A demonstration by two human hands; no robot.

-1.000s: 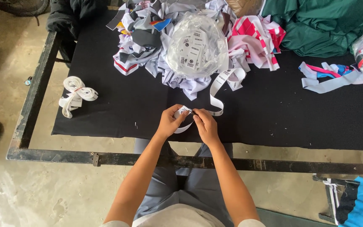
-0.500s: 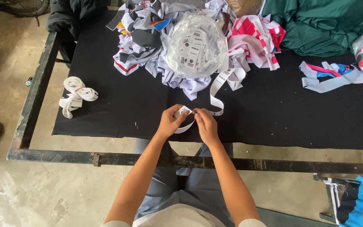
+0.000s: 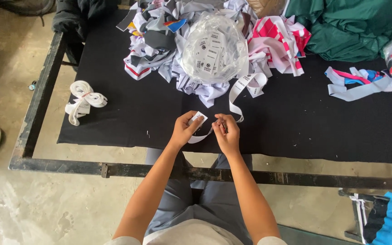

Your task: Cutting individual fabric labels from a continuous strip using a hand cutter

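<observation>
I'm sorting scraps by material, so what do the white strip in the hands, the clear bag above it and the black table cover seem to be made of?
White strip: likely woven or satin label tape; thin, limp, curling between left hand and right hand. Clear bag: thin plastic film; glossy, crinkled, see-through. Black table cover: probably matte cloth; no shine, soft edge.

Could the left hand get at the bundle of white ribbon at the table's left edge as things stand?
Probably yes: bare black cloth lies between the left hand and the bundle of white ribbon, but that hand is pinching a white label.

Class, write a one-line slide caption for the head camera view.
Left hand and right hand hold a white label strip over a black cloth-covered table.
</observation>
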